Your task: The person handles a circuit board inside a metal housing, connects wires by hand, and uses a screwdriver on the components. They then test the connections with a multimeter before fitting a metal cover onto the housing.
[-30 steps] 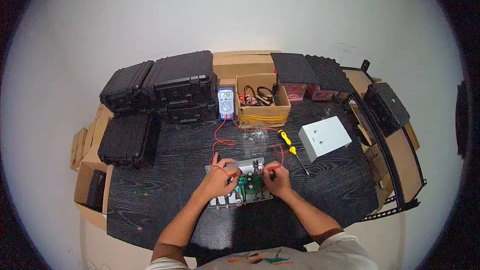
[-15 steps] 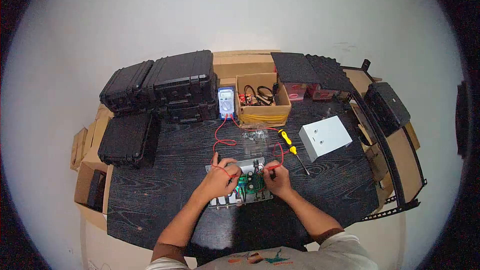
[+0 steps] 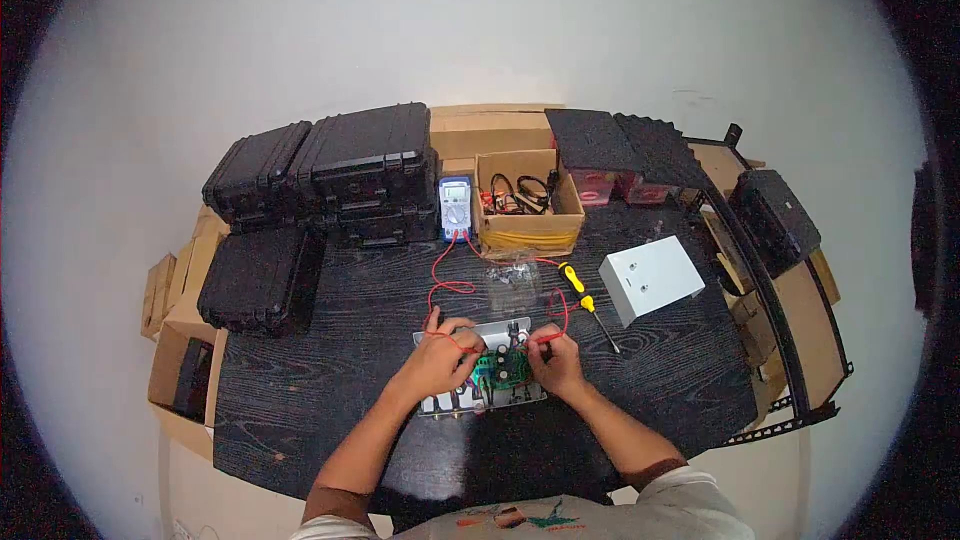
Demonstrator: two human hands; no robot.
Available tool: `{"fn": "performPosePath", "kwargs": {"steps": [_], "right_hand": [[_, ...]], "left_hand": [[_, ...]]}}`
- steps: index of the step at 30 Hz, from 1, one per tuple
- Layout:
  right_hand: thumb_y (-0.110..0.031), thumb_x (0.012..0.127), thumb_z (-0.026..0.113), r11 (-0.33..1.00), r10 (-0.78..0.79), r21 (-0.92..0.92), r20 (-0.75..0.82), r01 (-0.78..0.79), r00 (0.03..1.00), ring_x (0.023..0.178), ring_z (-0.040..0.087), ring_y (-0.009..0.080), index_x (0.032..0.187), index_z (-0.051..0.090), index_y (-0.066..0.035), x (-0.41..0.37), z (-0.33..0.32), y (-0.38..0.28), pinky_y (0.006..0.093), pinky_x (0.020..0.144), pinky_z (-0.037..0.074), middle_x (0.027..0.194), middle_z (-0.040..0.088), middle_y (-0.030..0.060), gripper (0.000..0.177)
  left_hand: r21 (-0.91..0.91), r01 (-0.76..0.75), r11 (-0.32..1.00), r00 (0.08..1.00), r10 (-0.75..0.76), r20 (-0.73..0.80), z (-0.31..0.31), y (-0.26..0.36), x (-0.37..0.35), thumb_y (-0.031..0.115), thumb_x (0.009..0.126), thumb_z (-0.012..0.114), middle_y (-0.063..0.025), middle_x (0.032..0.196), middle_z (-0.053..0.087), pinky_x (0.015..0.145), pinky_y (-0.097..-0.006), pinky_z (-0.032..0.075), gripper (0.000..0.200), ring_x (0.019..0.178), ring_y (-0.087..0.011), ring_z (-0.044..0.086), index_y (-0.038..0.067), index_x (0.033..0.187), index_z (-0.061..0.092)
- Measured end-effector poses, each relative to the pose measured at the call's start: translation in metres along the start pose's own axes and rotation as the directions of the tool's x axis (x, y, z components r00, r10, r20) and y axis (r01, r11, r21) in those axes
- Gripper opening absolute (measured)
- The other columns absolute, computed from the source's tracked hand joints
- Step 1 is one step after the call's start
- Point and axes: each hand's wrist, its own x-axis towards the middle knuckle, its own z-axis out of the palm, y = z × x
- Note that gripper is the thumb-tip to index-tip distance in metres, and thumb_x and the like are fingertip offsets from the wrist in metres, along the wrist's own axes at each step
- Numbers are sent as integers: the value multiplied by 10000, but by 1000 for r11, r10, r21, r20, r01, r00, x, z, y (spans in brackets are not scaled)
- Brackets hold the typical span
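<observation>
An opened metal enclosure lies on the table, with a green circuit board, round capacitors and wires inside. Over its left side, my left hand is closed on a multimeter probe, whose red lead crosses the fingers. Closed at the right edge, my right hand pinches another red probe pointing toward the board. Both tips are too small to tell whether they touch anything. Red leads run to a blue-edged multimeter, which stands upright beyond the enclosure.
A yellow-handled screwdriver lies right of a clear bag of small parts. The white metal cover sits farther right. At the back stand black hard cases and a cardboard box of cables. A black rack borders the right side.
The view has shifted very slightly. Both hands keep nearly the same place over the enclosure, each still holding its probe.
</observation>
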Motion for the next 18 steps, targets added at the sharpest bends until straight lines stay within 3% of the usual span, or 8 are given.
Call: {"fn": "performPosePath", "kwargs": {"steps": [14, 17, 18], "right_hand": [[21, 896, 690, 998, -60, 27, -15, 61, 998, 641, 582, 177, 961, 630, -43, 2, -1, -3, 306, 603, 486, 822, 630, 76, 109], [-25, 900, 697, 999, -13, 29, -29, 14, 999, 728, 705, 247, 965, 637, -56, 0, -1, -3, 367, 638, 559, 886, 696, 116, 94], [-26, 893, 696, 999, 1, 41, -46, 0, 999, 718, 692, 241, 949, 638, -51, 3, -2, -7, 359, 637, 547, 861, 686, 112, 85]], "left_hand": [[19, 30, 999, 1000, -30, 6, 3, 0, 0, 165, 900, 676, -70, 1095, 698, 1197, -698, 225, 109, 1277, -317, 573, 122, 999, 663], [-5, 35, 999, 999, -35, 0, 4, 1, -1, 156, 908, 669, -77, 1098, 697, 1208, -682, 220, 94, 1277, -329, 574, 111, 989, 651], [-46, 27, 999, 1000, -27, 7, -2, 2, 1, 135, 908, 660, -82, 1057, 694, 1191, -656, 260, 74, 1228, -322, 595, 101, 972, 645]]}}
